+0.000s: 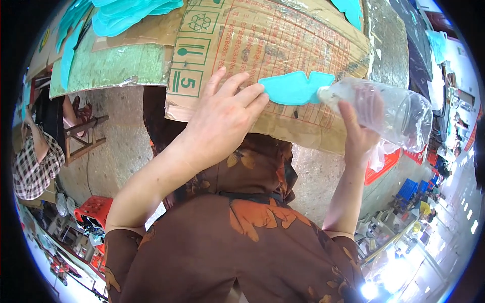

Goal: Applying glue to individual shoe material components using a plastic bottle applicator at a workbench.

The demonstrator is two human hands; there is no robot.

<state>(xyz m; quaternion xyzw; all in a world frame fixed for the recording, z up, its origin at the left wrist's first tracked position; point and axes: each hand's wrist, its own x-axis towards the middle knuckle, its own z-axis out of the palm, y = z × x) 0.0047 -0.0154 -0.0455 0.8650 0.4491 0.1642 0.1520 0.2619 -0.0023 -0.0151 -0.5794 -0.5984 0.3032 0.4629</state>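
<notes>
While it lay flat on the brown cardboard sheet (pixel 283 45), the turquoise lip-shaped cutout (pixel 295 88) looked thin, smooth and matte. At its nine o'clock, the left hand (pixel 222 118) pressed spread fingertips on its edge. At three o'clock, the right hand (pixel 361 129) wrapped a clear plastic bottle (pixel 389 108), nozzle touching it.

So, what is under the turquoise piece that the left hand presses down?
Under the turquoise piece lies a flattened brown cardboard sheet with red print. The left hand pins one end; the clear plastic bottle in the right hand touches the other. The cardboard directly beneath is covered.
</notes>
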